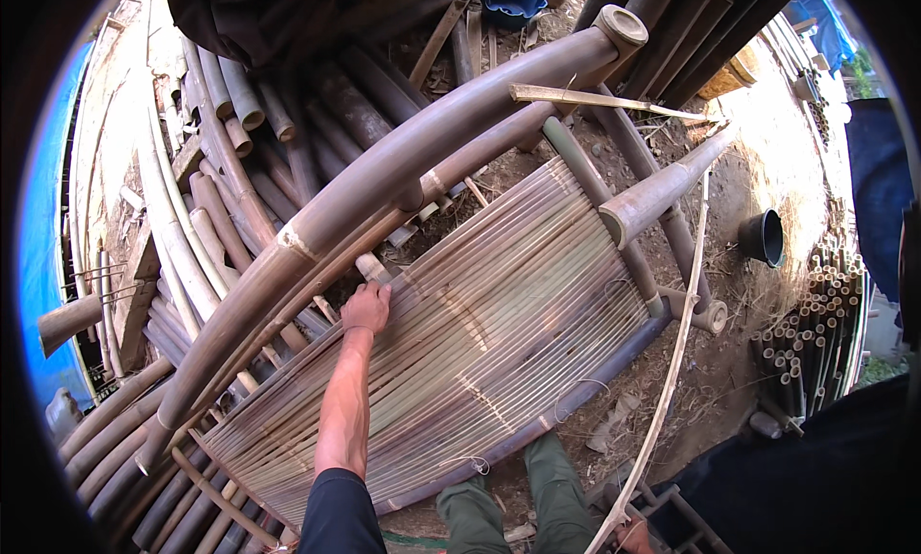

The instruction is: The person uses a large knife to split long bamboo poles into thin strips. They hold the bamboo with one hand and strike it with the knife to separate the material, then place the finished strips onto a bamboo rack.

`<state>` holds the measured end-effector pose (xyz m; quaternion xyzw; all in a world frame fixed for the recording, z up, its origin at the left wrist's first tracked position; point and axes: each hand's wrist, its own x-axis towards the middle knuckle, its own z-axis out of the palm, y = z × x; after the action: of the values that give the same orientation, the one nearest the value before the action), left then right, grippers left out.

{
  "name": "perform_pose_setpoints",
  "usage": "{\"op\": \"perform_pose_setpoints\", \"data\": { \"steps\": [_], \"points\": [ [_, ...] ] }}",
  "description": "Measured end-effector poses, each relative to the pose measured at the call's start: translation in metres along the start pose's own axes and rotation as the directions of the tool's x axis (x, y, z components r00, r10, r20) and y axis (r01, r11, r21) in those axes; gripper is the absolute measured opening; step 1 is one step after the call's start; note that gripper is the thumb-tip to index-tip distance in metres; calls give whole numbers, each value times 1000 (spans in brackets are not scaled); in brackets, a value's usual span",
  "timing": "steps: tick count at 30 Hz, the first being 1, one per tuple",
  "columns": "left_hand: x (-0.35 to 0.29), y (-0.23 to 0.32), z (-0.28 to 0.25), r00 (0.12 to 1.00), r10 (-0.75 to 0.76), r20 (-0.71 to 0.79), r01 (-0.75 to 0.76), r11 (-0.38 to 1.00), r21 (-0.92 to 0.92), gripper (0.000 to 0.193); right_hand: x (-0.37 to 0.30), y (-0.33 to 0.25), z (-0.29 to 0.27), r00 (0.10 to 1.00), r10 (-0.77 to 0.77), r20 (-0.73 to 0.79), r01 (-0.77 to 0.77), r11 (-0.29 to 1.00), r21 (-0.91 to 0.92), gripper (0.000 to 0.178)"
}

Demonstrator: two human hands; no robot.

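A bamboo bench [264, 252] with a seat of thin slats [499, 295] stands before me, its thick curved backrest pole on the far left side. My left hand [366, 307] is closed over the seat's back edge, beside a short upright bamboo piece [372, 266]. At the lower edge my right hand [633, 535], partly cut off, grips a long thin bamboo strip [662, 405]. That strip rises past the bench's right end. Another split strip [595, 97] lies across the bench's far right corner. Loops of thin cord [583, 393] hang along the front rail.
Bamboo poles [216, 209] lie piled behind and left of the bench. A black bucket [762, 237] sits on the dirt at right, near bundled bamboo tubes [815, 324]. A small bamboo frame [686, 520] is by my right hand. Blue sheeting [48, 257] lines the left.
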<state>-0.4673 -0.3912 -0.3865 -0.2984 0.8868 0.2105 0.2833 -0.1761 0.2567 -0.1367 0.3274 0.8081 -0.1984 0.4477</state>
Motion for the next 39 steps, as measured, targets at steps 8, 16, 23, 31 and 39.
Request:
{"op": "perform_pose_setpoints", "data": {
  "steps": [8, 16, 23, 31, 39],
  "points": [
    [-25, 54, 4, 943, 144, -301, -28, 933, 359, 45, 11, -34, -29, 986, 158, 46, -155, 986, -67, 26],
    [-307, 264, -64, 104, 569, 816, 741, 502, -445, 79, 12, -19, -55, 878, 459, 134, -428, 879, -209, 33],
    [-352, 254, -73, 761, 467, 451, -284, 864, -417, 42, 11, 1, -55, 901, 403, 162, -424, 897, 125, 26],
    [-294, 189, -113, 849, 364, 384, -295, 928, -227, 38, 10, 2, -47, 875, 390, 288, -467, 838, 281, 32],
    [-114, 368, -125, 754, 654, -69, -635, 751, 184, 30, 19, 29, -42, 914, 368, 174, -406, 803, 437, 33]
  ]
}}
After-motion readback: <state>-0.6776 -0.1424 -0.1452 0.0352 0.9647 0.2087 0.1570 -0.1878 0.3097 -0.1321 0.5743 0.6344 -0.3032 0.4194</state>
